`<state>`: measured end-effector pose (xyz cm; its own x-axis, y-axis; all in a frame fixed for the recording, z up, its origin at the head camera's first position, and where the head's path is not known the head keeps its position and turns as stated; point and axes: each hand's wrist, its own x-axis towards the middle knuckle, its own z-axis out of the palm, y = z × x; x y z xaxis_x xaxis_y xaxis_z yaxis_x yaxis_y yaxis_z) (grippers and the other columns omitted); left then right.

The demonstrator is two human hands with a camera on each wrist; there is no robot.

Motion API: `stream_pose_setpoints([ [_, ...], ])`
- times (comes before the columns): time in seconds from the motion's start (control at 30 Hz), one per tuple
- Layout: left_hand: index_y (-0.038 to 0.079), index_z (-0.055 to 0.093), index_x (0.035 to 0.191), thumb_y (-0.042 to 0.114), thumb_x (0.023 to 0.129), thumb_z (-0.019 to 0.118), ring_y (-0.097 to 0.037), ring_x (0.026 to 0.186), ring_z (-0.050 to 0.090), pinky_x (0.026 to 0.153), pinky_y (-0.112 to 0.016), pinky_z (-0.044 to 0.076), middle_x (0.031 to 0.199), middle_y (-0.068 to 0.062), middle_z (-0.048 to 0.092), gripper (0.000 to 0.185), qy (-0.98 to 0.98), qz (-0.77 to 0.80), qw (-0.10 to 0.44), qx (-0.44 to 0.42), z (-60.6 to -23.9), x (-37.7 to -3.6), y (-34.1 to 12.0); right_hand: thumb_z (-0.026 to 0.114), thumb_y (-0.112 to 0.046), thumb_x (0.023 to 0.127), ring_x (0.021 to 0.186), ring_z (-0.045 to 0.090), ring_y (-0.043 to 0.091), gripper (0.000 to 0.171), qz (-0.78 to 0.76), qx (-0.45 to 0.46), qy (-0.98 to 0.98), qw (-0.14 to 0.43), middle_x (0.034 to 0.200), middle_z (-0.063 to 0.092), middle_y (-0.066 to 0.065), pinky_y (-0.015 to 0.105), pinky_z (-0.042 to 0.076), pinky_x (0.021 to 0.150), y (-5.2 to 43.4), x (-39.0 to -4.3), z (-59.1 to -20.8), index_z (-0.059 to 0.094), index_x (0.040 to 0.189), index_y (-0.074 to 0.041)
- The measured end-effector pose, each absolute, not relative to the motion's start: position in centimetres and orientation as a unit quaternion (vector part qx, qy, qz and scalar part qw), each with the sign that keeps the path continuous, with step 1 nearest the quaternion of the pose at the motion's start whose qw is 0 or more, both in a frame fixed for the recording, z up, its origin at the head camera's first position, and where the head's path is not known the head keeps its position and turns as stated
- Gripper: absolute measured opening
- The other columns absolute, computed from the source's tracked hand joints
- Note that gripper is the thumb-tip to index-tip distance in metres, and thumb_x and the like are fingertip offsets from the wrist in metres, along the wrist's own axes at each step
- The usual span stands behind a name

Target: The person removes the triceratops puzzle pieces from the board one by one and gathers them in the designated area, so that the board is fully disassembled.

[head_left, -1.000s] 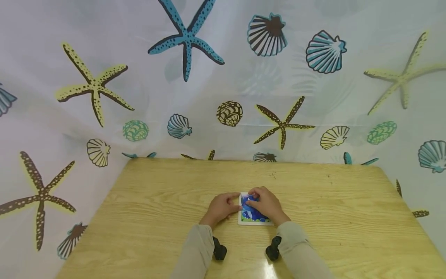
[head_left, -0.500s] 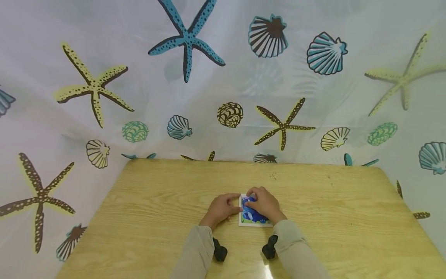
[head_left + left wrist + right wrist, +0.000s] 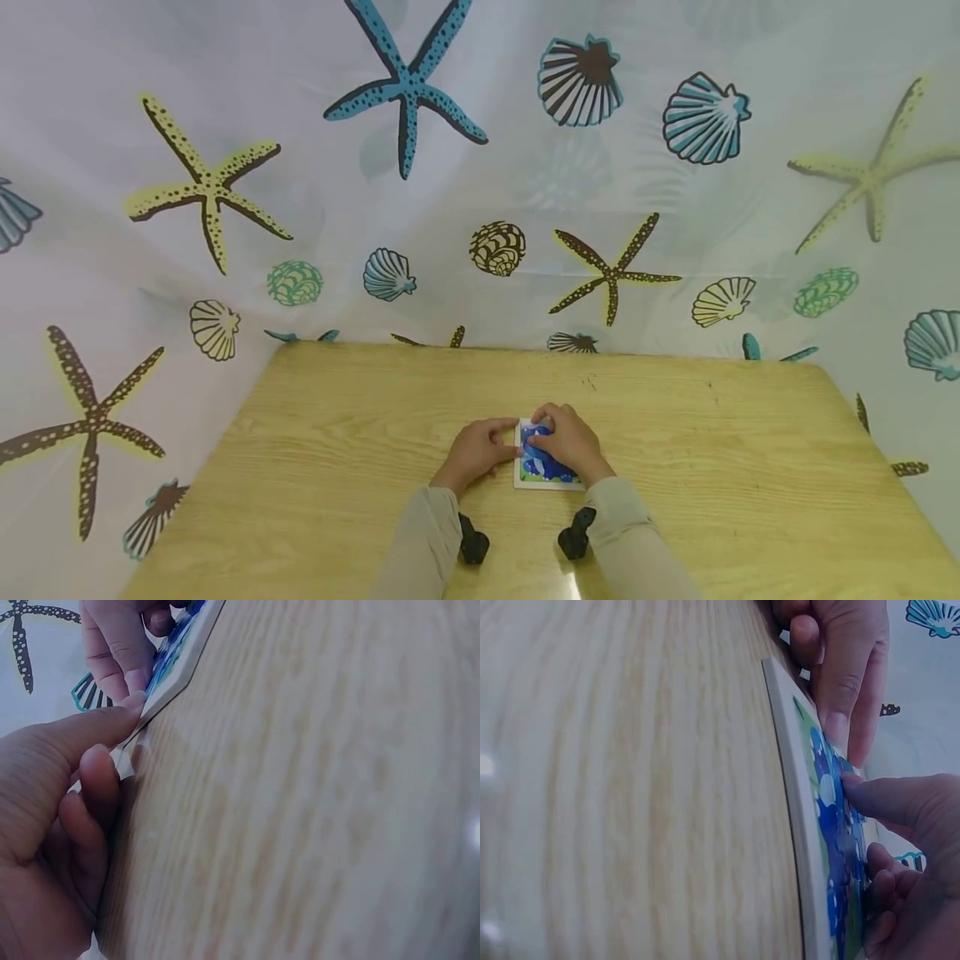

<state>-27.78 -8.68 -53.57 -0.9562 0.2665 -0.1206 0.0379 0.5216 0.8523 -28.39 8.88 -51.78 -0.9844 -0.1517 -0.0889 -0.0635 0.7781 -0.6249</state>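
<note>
a white-edged picture board (image 3: 542, 472) is found lying flat on the wooden table (image 3: 337, 433), near the middle, between both hands. the board's left edge is touched by the left hand (image 3: 477, 450): thumb and forefinger are spread against it, while the other fingers are seen bent in the left wrist view. the far part of the board is covered by the right hand (image 3: 572, 442); its thumb is laid on the blue picture and its fingers are bent toward the far edge. whether a loose piece is pinched there cannot be told.

compared with a second ago, the right sleeve (image 3: 637, 542) and the right black wrist device (image 3: 576, 535) are shifted slightly left, whereas the right fingertips are left almost where they were. no clear change is noted in the left hand or the board; the small drop in the view is shared by the patterned curtain (image 3: 450, 192). it is judged that the board is being steadied from the left and that only fine adjustment is being made on the right.
</note>
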Motion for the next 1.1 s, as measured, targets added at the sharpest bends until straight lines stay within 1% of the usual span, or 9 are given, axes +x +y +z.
stream_pose_setpoints([
  [0.13,0.017,0.055,0.126,0.026,0.077,0.072,-0.013,0.04,0.048,0.04,-0.024,0.034,0.056,-0.001,0.05,0.053,0.861,0.485,0.128,0.084,-53.3,-27.7,-8.8,0.071,-0.024,0.078,0.071,0.046,0.018,0.024,-0.34,-0.046,0.937,0.07,0.086,0.047,0.002,0.033,0.036,0.063,8.5,-28.4,-51.9,0.058,0.097,-0.021],
  [0.37,0.017,0.056,0.125,0.026,0.077,0.071,-0.014,0.041,0.05,0.041,-0.025,0.034,0.057,-0.002,0.052,0.052,0.863,0.482,0.127,0.084,-53.2,-27.8,-9.0,0.07,-0.021,0.077,0.07,0.047,0.018,0.021,-0.37,-0.016,0.927,0.06,0.084,0.048,0.003,0.031,0.035,0.06,8.1,-28.7,-51.9,0.058,0.094,-0.019],
  [0.47,0.018,0.055,0.125,0.027,0.077,0.071,-0.014,0.041,0.049,0.04,-0.025,0.034,0.058,-0.002,0.053,0.052,0.863,0.483,0.124,0.083,-53.2,-27.9,-9.0,0.069,-0.021,0.079,0.071,0.049,0.018,0.017,-0.387,-0.01,0.921,0.054,0.085,0.051,0.003,0.033,0.037,0.062,8.0,-28.8,-51.8,0.06,0.094,-0.017],
  [0.63,0.02,0.055,0.126,0.027,0.077,0.072,-0.014,0.041,0.049,0.04,-0.025,0.036,0.059,-0.002,0.053,0.052,0.866,0.479,0.12,0.075,-53.3,-28.0,-9.3,0.065,-0.02,0.082,0.078,0.053,0.018,0.013,-0.437,0.01,0.897,0.06,0.089,0.058,0.002,0.036,0.04,0.073,7.5,-28.8,-51.5,0.062,0.094,-0.015],
  [0.73,0.02,0.056,0.125,0.027,0.076,0.072,-0.014,0.041,0.049,0.042,-0.026,0.036,0.059,-0.003,0.053,0.052,0.865,0.481,0.126,0.066,-53.3,-27.9,-9.3,0.064,-0.02,0.083,0.08,0.054,0.017,0.009,-0.441,0.042,0.895,0.048,0.089,0.061,0.0,0.037,0.04,0.075,7.0,-28.6,-51.5,0.064,0.091,-0.016],
  [0.9,0.021,0.056,0.125,0.028,0.076,0.072,-0.013,0.042,0.049,0.04,-0.025,0.035,0.059,-0.003,0.053,0.052,0.863,0.483,0.132,0.067,-53.6,-27.9,-9.1,0.064,-0.02,0.082,0.076,0.054,0.016,0.005,-0.435,0.106,0.894,0.017,0.084,0.062,-0.002,0.034,0.038,0.071,6.6,-28.3,-51.9,0.067,0.085,-0.017],
  [1.0,0.02,0.056,0.124,0.027,0.075,0.073,-0.014,0.042,0.049,0.04,-0.025,0.035,0.06,-0.003,0.054,0.052,0.858,0.491,0.134,0.072,-53.7,-27.8,-8.8,0.066,-0.021,0.081,0.074,0.054,0.016,0.006,-0.446,0.131,0.885,0.003,0.08,0.062,-0.001,0.033,0.037,0.07,6.8,-28.1,-52.3,0.068,0.084,-0.016],
  [1.1,0.02,0.056,0.124,0.026,0.075,0.073,-0.014,0.042,0.051,0.04,-0.025,0.036,0.06,-0.003,0.054,0.052,0.855,0.496,0.135,0.073,-53.6,-27.7,-8.9,0.067,-0.021,0.081,0.074,0.055,0.015,0.008,-0.459,0.135,0.878,-0.007,0.08,0.063,-0.001,0.032,0.038,0.07,6.9,-28.1,-52.5,0.069,0.085,-0.015],
])
